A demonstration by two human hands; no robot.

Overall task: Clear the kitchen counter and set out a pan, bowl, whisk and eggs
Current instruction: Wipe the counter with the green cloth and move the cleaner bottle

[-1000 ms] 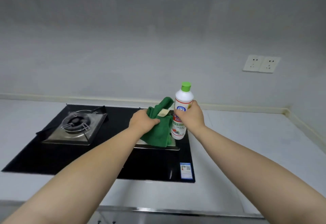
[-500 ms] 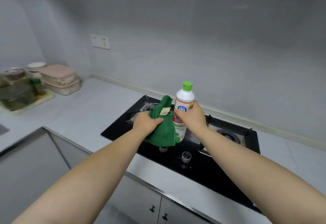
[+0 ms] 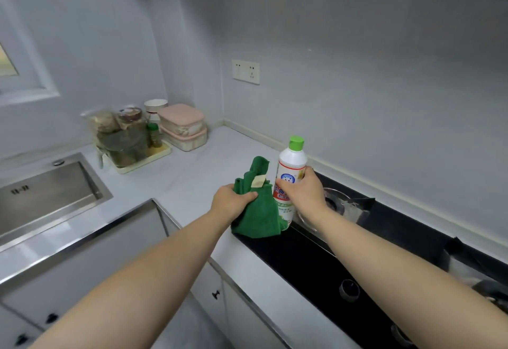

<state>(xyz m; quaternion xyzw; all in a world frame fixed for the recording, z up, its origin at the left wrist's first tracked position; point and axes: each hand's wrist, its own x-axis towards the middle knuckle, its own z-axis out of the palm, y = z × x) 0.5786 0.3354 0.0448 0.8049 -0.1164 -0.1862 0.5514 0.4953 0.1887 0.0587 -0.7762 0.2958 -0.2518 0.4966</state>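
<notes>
My left hand [image 3: 229, 202] grips a bunched green cloth [image 3: 257, 211] with a small beige tag, held in the air over the left end of the black gas hob [image 3: 343, 263]. Right beside it my right hand [image 3: 301, 191] holds a white detergent bottle [image 3: 291, 164] with a green cap and a red label, upright. Cloth and bottle touch each other. No pan, bowl, whisk or eggs can be made out.
A steel sink [image 3: 41, 197] is set in the counter at the left. In the far corner stand a tray with jars and a small bottle [image 3: 129, 140] and two stacked pink boxes [image 3: 184, 129]. The white counter [image 3: 192, 175] runs between them and the hob. Cabinet doors lie below.
My view has swung left, bringing the sink and the corner clutter into sight. Both hands still carry the cloth and the bottle, now over the hob's left end.
</notes>
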